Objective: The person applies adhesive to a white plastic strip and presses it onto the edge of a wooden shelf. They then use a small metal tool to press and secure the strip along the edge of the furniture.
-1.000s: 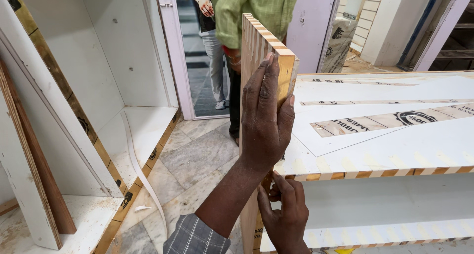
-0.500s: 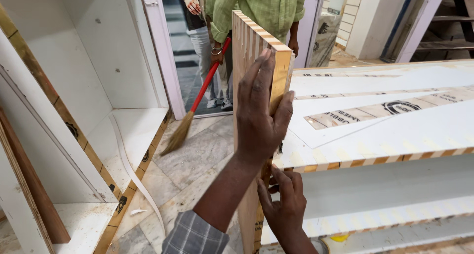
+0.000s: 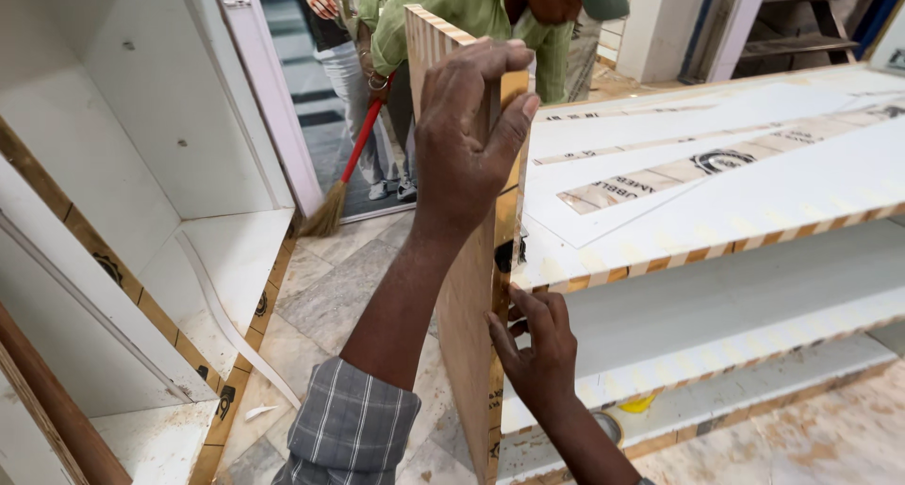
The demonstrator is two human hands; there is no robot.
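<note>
At far left an open white cabinet carcass [image 3: 141, 212] lies on the marble floor [image 3: 330, 287]. Beyond it, a person in a green shirt [image 3: 452, 4] holds a red-handled broom [image 3: 351, 164]. In the middle, an upright plywood side panel [image 3: 468, 296] stands on edge, long axis vertical, butted against the white shelf board [image 3: 735, 193]. The left hand [image 3: 467, 150] hooks over its top, fingers pressed together gripping the edge. Lower, the right hand [image 3: 535, 353] touches the joint, fingers loosely spread.
</note>
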